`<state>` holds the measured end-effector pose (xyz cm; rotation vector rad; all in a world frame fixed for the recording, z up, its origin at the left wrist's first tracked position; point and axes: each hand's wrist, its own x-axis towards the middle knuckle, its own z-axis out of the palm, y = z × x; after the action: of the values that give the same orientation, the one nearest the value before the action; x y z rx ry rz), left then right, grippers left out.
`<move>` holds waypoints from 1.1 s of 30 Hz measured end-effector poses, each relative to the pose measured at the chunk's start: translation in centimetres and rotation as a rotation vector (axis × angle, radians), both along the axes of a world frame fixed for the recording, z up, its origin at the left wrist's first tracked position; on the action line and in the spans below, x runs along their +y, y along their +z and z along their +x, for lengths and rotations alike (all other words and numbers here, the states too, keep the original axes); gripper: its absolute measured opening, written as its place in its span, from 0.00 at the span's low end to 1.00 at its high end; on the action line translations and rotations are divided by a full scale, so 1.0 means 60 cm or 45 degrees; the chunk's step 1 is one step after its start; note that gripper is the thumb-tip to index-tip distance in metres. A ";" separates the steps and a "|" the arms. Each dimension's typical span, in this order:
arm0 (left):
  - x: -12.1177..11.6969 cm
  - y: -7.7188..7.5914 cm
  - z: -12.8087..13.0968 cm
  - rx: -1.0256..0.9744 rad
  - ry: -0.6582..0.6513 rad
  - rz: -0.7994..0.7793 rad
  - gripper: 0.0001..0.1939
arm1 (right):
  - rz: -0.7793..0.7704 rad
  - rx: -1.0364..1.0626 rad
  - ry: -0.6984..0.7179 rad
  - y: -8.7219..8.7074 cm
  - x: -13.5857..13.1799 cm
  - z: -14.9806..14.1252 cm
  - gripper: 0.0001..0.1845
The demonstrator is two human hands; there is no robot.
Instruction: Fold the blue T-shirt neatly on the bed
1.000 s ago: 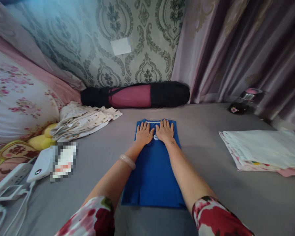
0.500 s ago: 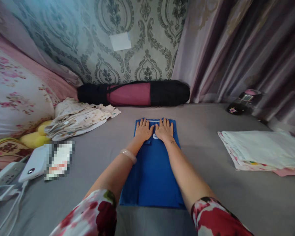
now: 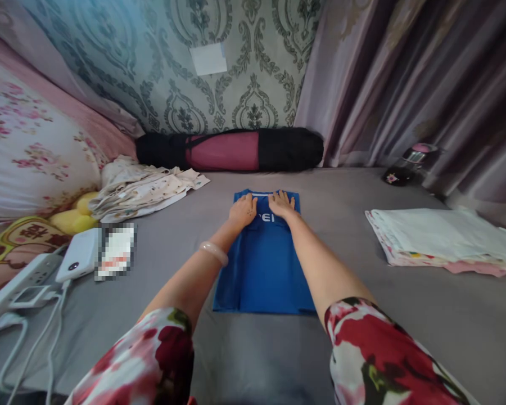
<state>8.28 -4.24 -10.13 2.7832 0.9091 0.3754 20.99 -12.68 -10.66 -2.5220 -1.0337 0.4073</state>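
A folded blue garment (image 3: 263, 264) with white letters lies flat on the grey bed sheet (image 3: 362, 315) in front of me. Both hands rest at its far end, beside the white-trimmed edge. My left hand (image 3: 243, 209), with a pale bangle on the wrist, has its fingers curled down onto the cloth at that edge. My right hand (image 3: 281, 204) lies on the cloth next to it, fingers stretched toward the edge. The letters show between the two hands. Both forearms reach out over the garment from red flowered sleeves.
A black and pink rolled bag (image 3: 230, 150) lies against the patterned wall. Crumpled pale clothes (image 3: 145, 188) and a flowered pillow (image 3: 29, 152) are at left, with a power bank (image 3: 78, 261) and cables. A folded stack of cloth (image 3: 442, 242) sits right, a dark bottle (image 3: 407, 169) by the curtain.
Both hands have slid up to the garment's far edge and a little apart, uncovering the white letters. The left fingers went from flat to curled. My head has shifted closer.
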 end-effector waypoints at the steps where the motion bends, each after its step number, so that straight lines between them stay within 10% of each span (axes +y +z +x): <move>1: 0.001 0.005 -0.009 0.006 -0.024 -0.011 0.22 | 0.007 0.036 0.023 0.008 -0.005 0.005 0.33; 12: -0.029 -0.022 -0.085 0.212 -0.248 0.018 0.29 | -0.069 -0.321 0.304 -0.022 -0.119 -0.051 0.35; 25: -0.046 -0.034 -0.097 0.060 -0.167 0.173 0.30 | 0.004 -0.441 0.267 -0.029 -0.131 -0.065 0.34; 33: -0.115 -0.030 -0.216 0.225 -0.255 0.010 0.38 | -0.045 -0.358 0.338 -0.024 -0.232 -0.146 0.38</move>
<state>-4.68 -11.17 -11.92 2.9156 0.6540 0.1043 12.24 -26.57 -12.09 -2.5291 -1.4880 0.1429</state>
